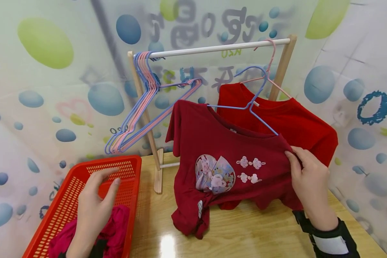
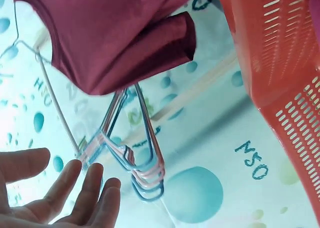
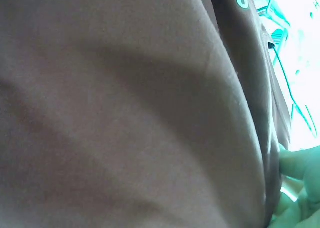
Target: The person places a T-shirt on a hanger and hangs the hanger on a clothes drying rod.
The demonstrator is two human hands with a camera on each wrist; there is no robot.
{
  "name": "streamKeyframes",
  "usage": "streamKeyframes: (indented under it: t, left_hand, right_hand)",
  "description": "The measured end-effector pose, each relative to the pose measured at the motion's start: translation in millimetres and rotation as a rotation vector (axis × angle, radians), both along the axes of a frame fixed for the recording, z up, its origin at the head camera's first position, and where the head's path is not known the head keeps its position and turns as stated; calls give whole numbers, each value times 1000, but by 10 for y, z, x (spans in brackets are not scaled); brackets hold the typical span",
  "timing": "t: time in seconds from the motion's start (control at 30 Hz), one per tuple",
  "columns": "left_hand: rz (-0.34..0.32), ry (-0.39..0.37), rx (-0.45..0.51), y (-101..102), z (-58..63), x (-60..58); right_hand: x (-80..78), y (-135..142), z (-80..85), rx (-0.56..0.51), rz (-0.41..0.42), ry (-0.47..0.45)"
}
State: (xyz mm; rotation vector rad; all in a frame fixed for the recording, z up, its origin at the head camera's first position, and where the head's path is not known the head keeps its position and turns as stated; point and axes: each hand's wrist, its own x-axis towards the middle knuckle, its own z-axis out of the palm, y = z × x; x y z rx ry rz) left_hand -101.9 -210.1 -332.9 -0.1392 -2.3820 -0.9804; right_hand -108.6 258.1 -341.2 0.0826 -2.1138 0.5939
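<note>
A dark red short-sleeved shirt [image 1: 193, 132] with a round floral patch hangs on a blue hanger [image 1: 232, 107] whose hook is off the rail. My right hand [image 1: 311, 182] pinches the shirt's shoulder at the hanger's right end. In the right wrist view the shirt's cloth [image 3: 140, 113] fills most of the picture, with the fingertips at its edge. My left hand [image 1: 95, 200] is held above the red basket [image 1: 135, 200], fingers apart and holding nothing. Behind the shirt, a bright red top [image 1: 313, 132] hangs from a pink hanger [image 1: 272, 57] on the rail.
Several blue and pink hangers [image 1: 142, 104] hang at the left end of the white rail [image 1: 213, 49], held up by a wooden stand [image 1: 282, 68]. Crumpled magenta cloth [image 1: 117, 225] lies in the basket. The stand is on a wooden table [image 1: 251, 233] before a patterned backdrop.
</note>
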Motion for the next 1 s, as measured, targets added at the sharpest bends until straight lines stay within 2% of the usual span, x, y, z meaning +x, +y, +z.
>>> streamKeyframes:
  t: [0.17,0.3,0.5,0.67,1.0]
  left_hand:
    - [64,-56,57,-22,-54,31]
    - [81,-98,90,-36,-86,46]
    - [68,-98,124,-54,-107,50]
    - [87,-103,146,-66,-92,50]
    - [98,-116,174,-87,-87,48]
  right_hand:
    - [-37,29,52,8,-40,-10]
    - [-64,64,98,10,-73,2]
    - [-109,110,204,5,-128,-8]
    - [-163,114,315,-4,-151,-22]
    - [-341,130,518,-18,-221,-48]
